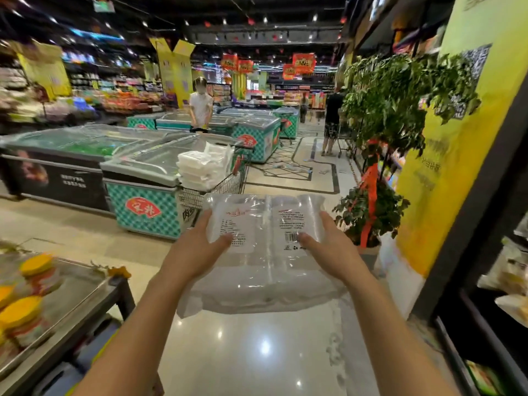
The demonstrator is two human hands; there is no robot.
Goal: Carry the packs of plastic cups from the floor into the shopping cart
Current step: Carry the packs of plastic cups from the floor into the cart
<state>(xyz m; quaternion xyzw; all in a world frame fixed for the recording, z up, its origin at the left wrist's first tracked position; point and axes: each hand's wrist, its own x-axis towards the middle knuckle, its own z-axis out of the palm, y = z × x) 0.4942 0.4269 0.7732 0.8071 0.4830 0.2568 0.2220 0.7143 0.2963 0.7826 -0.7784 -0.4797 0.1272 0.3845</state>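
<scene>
I hold a clear plastic-wrapped pack of cups (265, 221) in front of me at chest height, label side up. My left hand (197, 247) grips its left edge and my right hand (328, 247) grips its right edge, thumbs on top. A second pack (257, 292) seems to lie beneath it. Ahead, just beyond the pack, stands the wire shopping cart (228, 184), with several white packs (203, 164) piled in it. The cart's front is partly hidden by the pack I carry.
Chest freezers (143, 178) line the left side of the aisle next to the cart. A metal table (71, 295) with stacked lidded tubs sits at my lower left. A potted tree (371, 212) and a yellow pillar (457, 167) stand on the right. Two people stand farther down the aisle.
</scene>
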